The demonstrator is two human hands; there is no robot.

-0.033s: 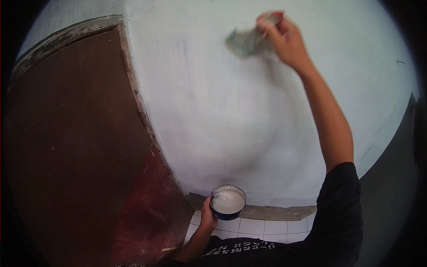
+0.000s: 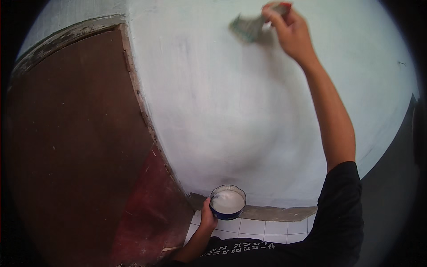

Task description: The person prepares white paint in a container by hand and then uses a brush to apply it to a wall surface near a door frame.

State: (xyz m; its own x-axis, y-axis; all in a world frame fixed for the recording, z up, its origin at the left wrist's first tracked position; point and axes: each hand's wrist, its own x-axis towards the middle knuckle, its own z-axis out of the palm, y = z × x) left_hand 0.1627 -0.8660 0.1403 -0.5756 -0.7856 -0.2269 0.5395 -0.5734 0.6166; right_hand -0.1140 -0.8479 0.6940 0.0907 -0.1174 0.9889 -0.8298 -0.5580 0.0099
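Observation:
My right hand [image 2: 293, 38] is raised high on the white wall [image 2: 209, 102], gripping a wide paintbrush [image 2: 249, 29] by its handle. The brush's bristles point left and appear to be against the wall; motion blurs them slightly. Low in front of me, my left hand [image 2: 207, 216] holds a round, dark blue bowl [image 2: 228, 216] by its left side. White paint [image 2: 227, 201] fills much of the bowl, and its surface looks level. The fingers under the bowl are hidden.
To the left is a dark brown door [image 2: 71, 120] with a red lower area [image 2: 144, 209], framed by worn wood [image 2: 138, 89]. White floor tiles [image 2: 275, 228] lie below the wall. A small nail [image 2: 401, 63] sticks out at the far right.
My right hand and the paintbrush have moved slightly up and to the right along the wall. The left hand and the bowl have stayed in place.

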